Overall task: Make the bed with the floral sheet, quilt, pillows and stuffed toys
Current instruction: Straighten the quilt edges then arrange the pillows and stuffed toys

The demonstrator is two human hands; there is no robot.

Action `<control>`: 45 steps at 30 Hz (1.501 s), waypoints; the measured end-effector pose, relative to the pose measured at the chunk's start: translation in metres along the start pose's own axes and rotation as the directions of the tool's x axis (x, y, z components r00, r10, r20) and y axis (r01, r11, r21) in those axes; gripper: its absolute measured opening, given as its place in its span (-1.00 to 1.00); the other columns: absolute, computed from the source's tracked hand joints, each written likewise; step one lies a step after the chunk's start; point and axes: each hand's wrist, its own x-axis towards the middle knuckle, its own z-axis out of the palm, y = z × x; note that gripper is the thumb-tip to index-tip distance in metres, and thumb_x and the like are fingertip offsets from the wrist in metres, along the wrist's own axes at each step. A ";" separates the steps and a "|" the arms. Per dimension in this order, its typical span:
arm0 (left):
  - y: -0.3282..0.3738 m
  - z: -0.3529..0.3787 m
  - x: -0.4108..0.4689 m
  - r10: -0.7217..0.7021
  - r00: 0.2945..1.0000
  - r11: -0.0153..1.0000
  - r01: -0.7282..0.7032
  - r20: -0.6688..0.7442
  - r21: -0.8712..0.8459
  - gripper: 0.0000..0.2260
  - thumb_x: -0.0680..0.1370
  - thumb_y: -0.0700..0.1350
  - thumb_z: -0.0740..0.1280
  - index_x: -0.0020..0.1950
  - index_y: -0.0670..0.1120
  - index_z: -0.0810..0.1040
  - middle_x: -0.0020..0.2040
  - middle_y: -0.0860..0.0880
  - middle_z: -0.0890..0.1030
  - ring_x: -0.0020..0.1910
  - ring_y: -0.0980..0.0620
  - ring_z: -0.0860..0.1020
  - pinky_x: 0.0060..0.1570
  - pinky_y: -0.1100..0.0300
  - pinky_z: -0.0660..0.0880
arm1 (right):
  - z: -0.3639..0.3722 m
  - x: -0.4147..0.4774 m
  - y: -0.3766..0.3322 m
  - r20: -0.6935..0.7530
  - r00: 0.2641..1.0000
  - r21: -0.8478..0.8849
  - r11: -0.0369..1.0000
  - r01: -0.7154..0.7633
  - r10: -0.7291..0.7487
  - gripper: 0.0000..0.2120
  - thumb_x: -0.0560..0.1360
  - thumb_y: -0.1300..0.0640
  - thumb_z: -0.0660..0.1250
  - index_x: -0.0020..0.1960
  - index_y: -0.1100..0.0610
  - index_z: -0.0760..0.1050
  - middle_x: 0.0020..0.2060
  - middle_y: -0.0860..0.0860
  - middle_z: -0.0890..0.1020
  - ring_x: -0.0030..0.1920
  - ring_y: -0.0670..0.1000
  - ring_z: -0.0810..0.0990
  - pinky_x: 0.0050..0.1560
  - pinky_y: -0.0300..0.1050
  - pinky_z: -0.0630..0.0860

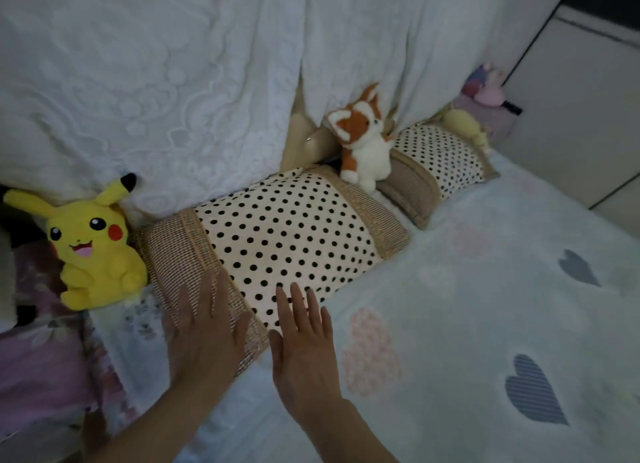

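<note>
A polka-dot pillow [287, 227] with woven tan ends lies along the head of the bed. My left hand [204, 331] lies flat with spread fingers on its near woven end. My right hand [304, 338] hovers or rests with straight fingers at the pillow's near edge. A second polka-dot pillow [440, 161] lies further right. A yellow stuffed toy [97, 248] sits upright left of the first pillow. An orange-and-white fox toy [363, 140] sits between the two pillows. The pale quilt [502, 289] with heart patterns covers the bed. The floral sheet [45, 358] shows at the lower left.
White lace fabric [156, 82] drapes over the headboard behind the pillows. A pale yellow toy [464, 123] and a pink-and-purple toy [485, 85] lie at the far right corner. A white cabinet [581, 109] stands to the right of the bed.
</note>
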 end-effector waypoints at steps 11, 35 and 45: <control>0.132 -0.032 -0.033 0.297 0.942 0.952 -0.305 0.156 0.027 -0.40 0.56 0.27 -0.04 0.54 0.05 0.21 0.50 -0.12 0.33 0.43 -0.33 0.29 0.23 -0.46 0.28 | -0.116 -0.054 0.087 -0.044 0.980 -0.195 0.960 -0.199 0.194 -0.47 0.62 -0.03 -0.02 0.59 -0.04 0.05 0.57 -0.02 0.13 0.55 0.12 0.09 0.45 0.08 0.00; 0.224 0.026 -0.071 0.472 0.812 0.852 -0.520 0.343 0.058 -0.40 0.54 0.28 -0.01 0.50 0.04 0.33 0.48 -0.10 0.37 0.43 -0.28 0.34 0.33 -0.36 0.11 | -0.150 -0.146 0.233 0.001 0.924 -0.295 0.883 -0.364 0.382 -0.42 0.59 -0.09 -0.03 0.59 -0.04 0.04 0.55 0.00 0.18 0.52 0.16 0.18 0.45 0.06 -0.07; 0.261 0.097 0.022 0.499 0.776 0.849 -0.528 0.387 -0.037 -0.41 0.62 0.25 -0.14 0.51 0.00 0.29 0.44 -0.11 0.42 0.39 -0.18 0.43 0.29 -0.11 0.32 | -0.095 -0.051 0.290 0.017 0.943 -0.235 0.918 -0.319 0.332 -0.45 0.62 -0.11 -0.20 0.59 -0.12 -0.19 0.56 -0.10 -0.11 0.56 0.05 -0.17 0.51 0.06 -0.19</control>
